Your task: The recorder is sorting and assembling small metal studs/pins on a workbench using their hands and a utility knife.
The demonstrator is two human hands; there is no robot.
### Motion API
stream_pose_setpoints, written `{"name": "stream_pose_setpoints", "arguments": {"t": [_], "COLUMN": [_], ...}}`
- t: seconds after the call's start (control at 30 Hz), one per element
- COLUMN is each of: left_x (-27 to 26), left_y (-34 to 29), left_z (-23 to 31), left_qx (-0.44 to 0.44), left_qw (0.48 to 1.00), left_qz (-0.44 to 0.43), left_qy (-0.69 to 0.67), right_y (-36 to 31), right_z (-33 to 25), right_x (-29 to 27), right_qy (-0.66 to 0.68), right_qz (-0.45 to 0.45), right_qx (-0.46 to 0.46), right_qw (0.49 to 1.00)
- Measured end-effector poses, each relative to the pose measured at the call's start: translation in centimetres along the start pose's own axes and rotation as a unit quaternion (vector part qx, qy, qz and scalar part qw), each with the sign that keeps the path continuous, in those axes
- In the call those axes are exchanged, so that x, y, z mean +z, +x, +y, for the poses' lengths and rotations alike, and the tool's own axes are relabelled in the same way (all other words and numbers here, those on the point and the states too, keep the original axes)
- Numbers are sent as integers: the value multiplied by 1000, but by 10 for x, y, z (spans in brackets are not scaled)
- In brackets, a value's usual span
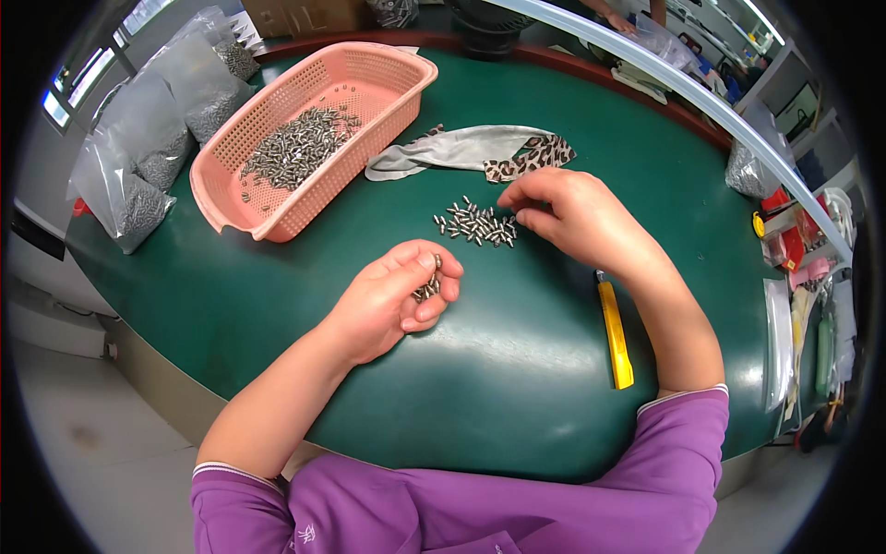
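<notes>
Several small shiny metal parts (428, 290), short and pointed like little pins, lie in the curled fingers of my left hand (377, 303), which is held over the green table. One of them shows between the thumb and forefinger. At the right edge of a small pile of the same metal parts (474, 224) is my right hand (577, 220). Its thumb and forefinger are bent together close to the pile; whether a part is between them is too small to make out. Past the pile, a pink plastic basket (318, 203) holds many more loose metal parts.
A grey cloth with leopard-print ends (452, 150) lies behind the pile. A yellow utility knife (614, 337) rests beside my right forearm. Filled clear bags (129, 198) stand along the left edge. A white bar (664, 78) crosses the far right. Another person's hands (620, 20) show beyond it.
</notes>
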State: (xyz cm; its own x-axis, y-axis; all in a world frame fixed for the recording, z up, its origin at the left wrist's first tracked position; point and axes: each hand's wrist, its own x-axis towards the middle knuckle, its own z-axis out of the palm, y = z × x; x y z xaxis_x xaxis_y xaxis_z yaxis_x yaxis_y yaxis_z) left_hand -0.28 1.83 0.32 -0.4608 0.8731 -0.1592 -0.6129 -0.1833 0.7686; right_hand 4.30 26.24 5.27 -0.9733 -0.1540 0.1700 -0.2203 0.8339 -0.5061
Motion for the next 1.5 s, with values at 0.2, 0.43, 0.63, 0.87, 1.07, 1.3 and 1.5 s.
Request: {"name": "stream_pose_setpoints", "arguments": {"t": [0.2,0.43,0.63,0.87,1.07,1.3,1.5], "left_x": [-1,0,2,11,17,-1,8], "left_y": [-3,-2,0,5,22,19,19], "left_z": [-2,0,2,2,9,0,1], "left_qx": [0,-14,-15,-30,-53,-34,-48], "left_qw": [1000,1000,999,992,996,997,999], "left_qz": [-12,-6,15,107,62,-18,22], "left_qy": [9,-24,-48,-63,-48,-67,9], "right_y": [0,1,2,1,1,3,1], "right_z": [-4,4,13,19,20,17,-15], "right_x": [0,0,9,12,12,8,13], "right_qy": [-6,-13,-4,-47,-63,-46,155], "right_qz": [6,4,-9,1,4,7,-25], "right_qx": [10,-6,-33,-40,-54,-45,-45], "right_qw": [1000,1000,999,998,997,998,987]}}
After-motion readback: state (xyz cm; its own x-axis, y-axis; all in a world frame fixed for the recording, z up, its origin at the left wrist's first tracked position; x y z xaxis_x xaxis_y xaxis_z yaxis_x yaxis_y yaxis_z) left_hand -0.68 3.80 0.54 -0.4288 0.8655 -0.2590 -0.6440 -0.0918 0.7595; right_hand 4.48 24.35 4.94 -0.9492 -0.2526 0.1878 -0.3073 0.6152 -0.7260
